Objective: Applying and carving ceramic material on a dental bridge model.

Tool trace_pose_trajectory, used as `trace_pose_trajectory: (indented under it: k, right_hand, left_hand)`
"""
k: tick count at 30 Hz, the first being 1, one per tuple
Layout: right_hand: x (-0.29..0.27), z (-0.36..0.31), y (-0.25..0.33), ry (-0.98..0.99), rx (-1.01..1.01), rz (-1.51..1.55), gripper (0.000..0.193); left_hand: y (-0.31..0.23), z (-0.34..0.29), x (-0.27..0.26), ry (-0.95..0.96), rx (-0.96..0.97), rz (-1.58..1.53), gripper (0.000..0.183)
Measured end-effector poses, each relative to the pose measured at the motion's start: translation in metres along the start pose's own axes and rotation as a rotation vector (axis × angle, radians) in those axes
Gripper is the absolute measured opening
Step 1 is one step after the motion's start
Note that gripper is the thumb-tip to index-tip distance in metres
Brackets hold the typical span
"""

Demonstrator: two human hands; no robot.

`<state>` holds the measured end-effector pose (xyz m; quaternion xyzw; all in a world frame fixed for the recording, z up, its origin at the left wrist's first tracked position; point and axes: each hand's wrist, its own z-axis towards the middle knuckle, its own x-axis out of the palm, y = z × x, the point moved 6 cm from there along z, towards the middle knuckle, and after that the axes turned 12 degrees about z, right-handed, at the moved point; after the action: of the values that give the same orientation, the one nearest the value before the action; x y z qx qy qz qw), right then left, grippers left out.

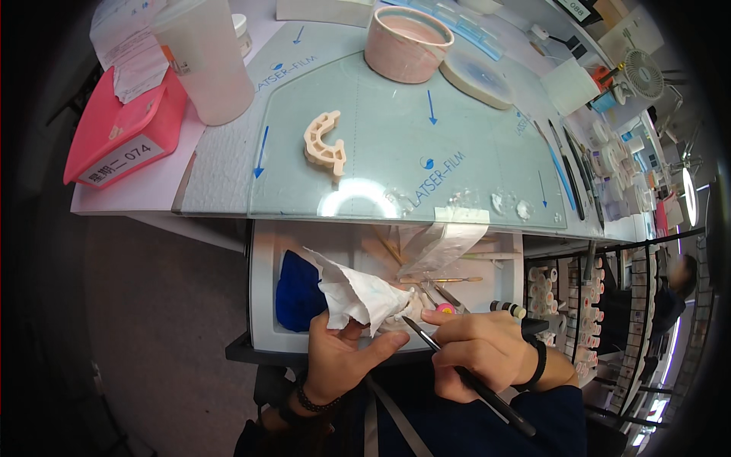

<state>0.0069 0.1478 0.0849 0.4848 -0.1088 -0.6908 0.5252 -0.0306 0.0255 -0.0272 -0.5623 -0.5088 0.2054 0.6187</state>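
Note:
My left hand [346, 362] is closed on a crumpled white tissue [358, 293], which it holds up over the open drawer. My right hand [483, 350] grips a slim brush [487, 400] with a black handle, its dark tip pointing up and left beside the tissue's lower right end. The right thumb and fingertips come close to small pale bits at that end, too small to make out. On the glass plate [365, 164] beyond the drawer lies a beige, arch-shaped dental model [324, 145], apart from both hands.
The drawer [263, 305] below the table edge contains a blue cloth [297, 293], a clear plastic bag [445, 247] and several tools. A pink ceramic cup [407, 57] and a round lid [476, 80] stand farther back. At left are a pink tray [164, 114] and a translucent jug [205, 68].

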Motion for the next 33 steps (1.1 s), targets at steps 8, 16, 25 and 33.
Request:
trace_pose_trajectory:
  k: [8,16,25,33]
  right_hand:
    - [-0.057,0.024,0.009,-0.021,0.164,-0.140,0.016]
    - [-0.149,0.130,-0.070,-0.261,0.396,-0.029,0.051]
    - [-0.185,0.139,-0.113,-0.320,0.469,-0.280,0.050]
    - [-0.143,0.073,-0.059,-0.395,0.476,0.005,0.047]
  left_hand:
    - [-0.004,-0.003,-0.001,-0.044,0.022,-0.015,0.049]
    - [-0.007,0.000,-0.003,-0.079,0.100,-0.016,0.049]
    - [-0.006,0.000,-0.007,-0.093,0.167,-0.025,0.053]
    - [-0.009,-0.001,-0.007,-0.015,0.192,-0.103,0.045]
